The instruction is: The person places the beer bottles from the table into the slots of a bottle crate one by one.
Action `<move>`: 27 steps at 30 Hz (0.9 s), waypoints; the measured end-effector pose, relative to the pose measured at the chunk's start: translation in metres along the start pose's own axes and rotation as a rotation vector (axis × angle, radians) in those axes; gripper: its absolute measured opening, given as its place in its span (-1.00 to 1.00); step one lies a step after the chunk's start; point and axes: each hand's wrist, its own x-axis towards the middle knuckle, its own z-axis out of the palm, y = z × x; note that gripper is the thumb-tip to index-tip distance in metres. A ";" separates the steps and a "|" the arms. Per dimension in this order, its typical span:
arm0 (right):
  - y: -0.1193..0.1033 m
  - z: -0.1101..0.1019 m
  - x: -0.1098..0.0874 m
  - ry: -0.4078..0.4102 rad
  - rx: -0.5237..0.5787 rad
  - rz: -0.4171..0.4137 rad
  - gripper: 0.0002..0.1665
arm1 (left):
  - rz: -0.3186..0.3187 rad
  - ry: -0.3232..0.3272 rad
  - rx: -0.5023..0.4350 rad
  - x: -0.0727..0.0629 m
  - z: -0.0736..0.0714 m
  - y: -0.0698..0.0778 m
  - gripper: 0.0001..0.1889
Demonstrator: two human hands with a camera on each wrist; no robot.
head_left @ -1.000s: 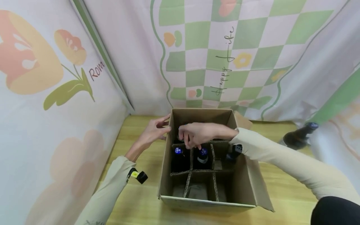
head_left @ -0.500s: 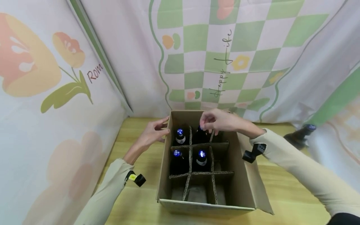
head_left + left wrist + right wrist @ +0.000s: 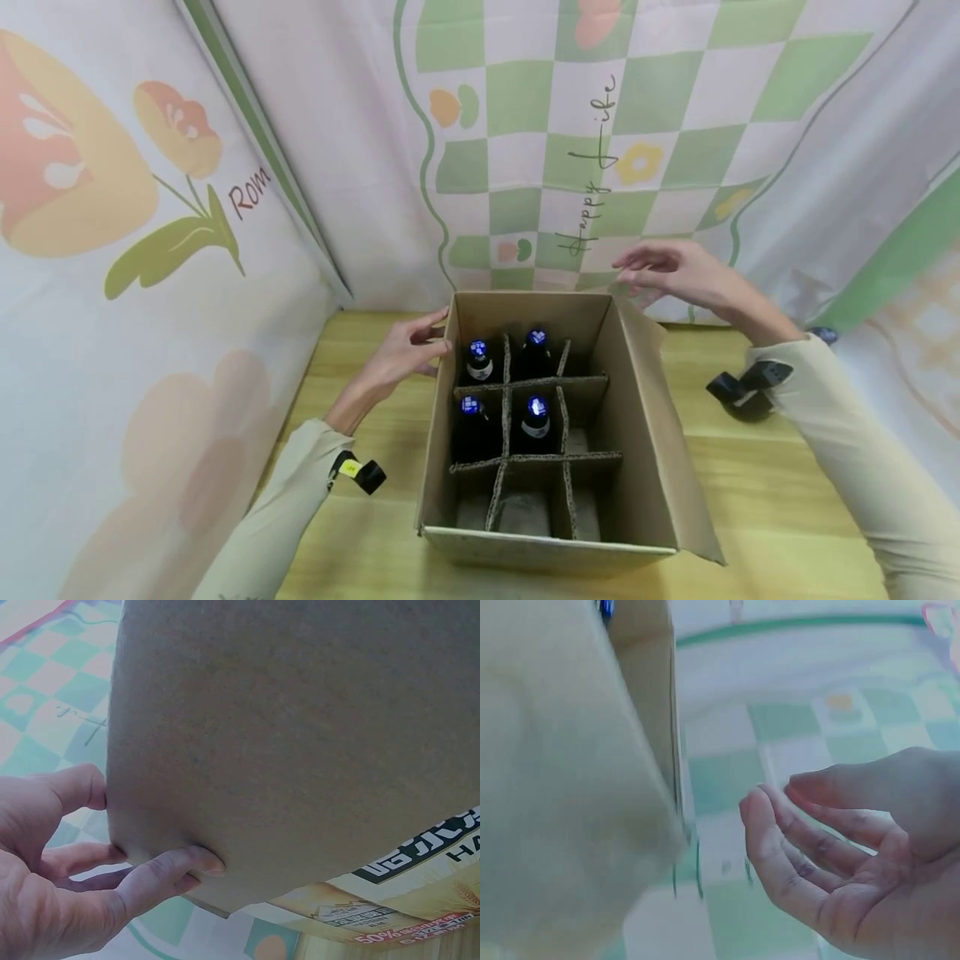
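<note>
An opened cardboard box (image 3: 540,554) stands on the wooden table, with a cardboard divider (image 3: 480,463) inside. Several dark bottles (image 3: 536,429) with blue caps stand upright in its back and middle left compartments. My left hand (image 3: 401,354) grips the box's back left corner; in the left wrist view the thumb (image 3: 199,859) presses on a cardboard face and the fingers reach to the edge. My right hand (image 3: 686,271) hovers off the box's back right corner, fingers loosely curved and holding nothing. The right wrist view shows that hand beside the box's right flap (image 3: 562,787).
A right flap (image 3: 693,500) hangs outward from the box. Past my right forearm, the blue cap (image 3: 823,335) of another bottle shows, its body mostly hidden. A patterned curtain (image 3: 570,150) hangs close behind the box, and another white one (image 3: 187,358) on the left.
My right hand has let go of a bottle top in the back middle compartment, lifted out and moved right, past the box's edge. The left hand stays at its corner.
</note>
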 end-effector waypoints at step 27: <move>0.187 -0.074 -0.090 0.809 -0.036 0.348 -0.55 | -0.031 -0.018 -0.009 0.001 -0.002 -0.001 -0.26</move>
